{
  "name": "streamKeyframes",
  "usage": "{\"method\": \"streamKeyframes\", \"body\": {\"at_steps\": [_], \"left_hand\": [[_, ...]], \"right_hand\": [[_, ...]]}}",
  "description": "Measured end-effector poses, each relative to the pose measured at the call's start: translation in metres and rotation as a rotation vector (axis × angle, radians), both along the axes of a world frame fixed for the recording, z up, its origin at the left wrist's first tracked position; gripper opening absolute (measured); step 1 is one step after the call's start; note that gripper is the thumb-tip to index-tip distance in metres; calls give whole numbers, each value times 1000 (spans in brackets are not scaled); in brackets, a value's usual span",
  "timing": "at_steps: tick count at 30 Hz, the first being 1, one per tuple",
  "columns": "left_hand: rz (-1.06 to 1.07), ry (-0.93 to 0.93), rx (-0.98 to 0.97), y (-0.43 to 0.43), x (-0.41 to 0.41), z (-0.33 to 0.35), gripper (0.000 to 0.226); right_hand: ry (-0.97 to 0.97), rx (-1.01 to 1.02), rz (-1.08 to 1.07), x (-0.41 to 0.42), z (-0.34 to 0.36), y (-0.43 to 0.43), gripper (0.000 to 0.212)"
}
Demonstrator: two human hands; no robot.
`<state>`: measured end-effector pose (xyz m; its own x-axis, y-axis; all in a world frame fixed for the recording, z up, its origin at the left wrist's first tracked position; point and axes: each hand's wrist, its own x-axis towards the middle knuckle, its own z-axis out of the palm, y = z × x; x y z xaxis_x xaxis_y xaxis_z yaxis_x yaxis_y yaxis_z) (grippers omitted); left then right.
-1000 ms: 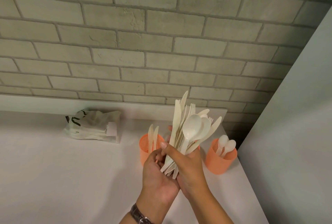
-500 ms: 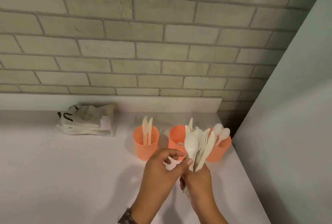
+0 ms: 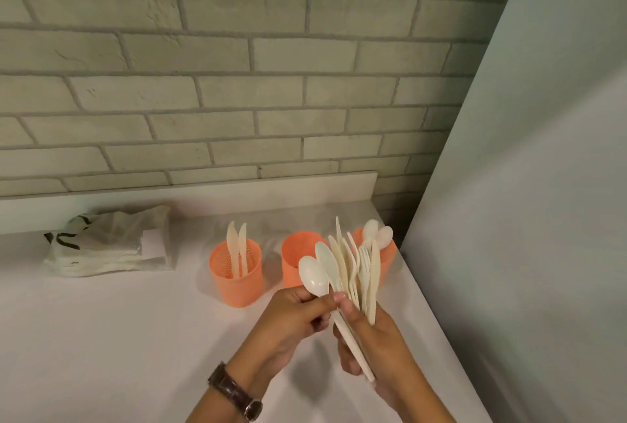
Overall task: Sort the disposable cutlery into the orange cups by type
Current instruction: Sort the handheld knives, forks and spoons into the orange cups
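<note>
A fanned bundle of cutlery, pale spoons, forks and knives together, is held upright above the near right part of the tabletop, in front of the cups. The handles are clamped in the grip of the right hand: the fingers are curled round them from behind and the thumb is pressed across their front. The front spoon, at the left edge of the fan, is pinched just below its bowl by the left hand, whose fingers are curled closed on the handle. Behind the bundle three orange cups are lined up near the back of the tabletop. In the left cup two knives are stood upright, blades up. What lies inside the middle cup cannot be told, since its near side is covered by the hands. The right cup is largely hidden by the bundle, and two spoons are seen rising from it, bowls up. A wristwatch is worn on the left wrist. Well to the left of the cups, a crumpled clear plastic bag is laid against the low ledge below the brick wall.
</note>
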<state>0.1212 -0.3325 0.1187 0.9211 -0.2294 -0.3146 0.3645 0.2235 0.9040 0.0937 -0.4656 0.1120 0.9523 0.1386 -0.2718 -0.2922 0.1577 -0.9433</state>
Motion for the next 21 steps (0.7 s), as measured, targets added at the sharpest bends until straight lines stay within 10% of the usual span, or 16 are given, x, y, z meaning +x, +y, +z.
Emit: {"method": "streamKeyframes", "body": {"at_steps": [11,21], "left_hand": [[-199,-56,63,-30,13,10,10],[286,-353,282,-58,129,15,14]], "right_hand": [[-18,103,-260,1,-21,-41,42],[77,-34,-430,16,-44,-81,14]]}}
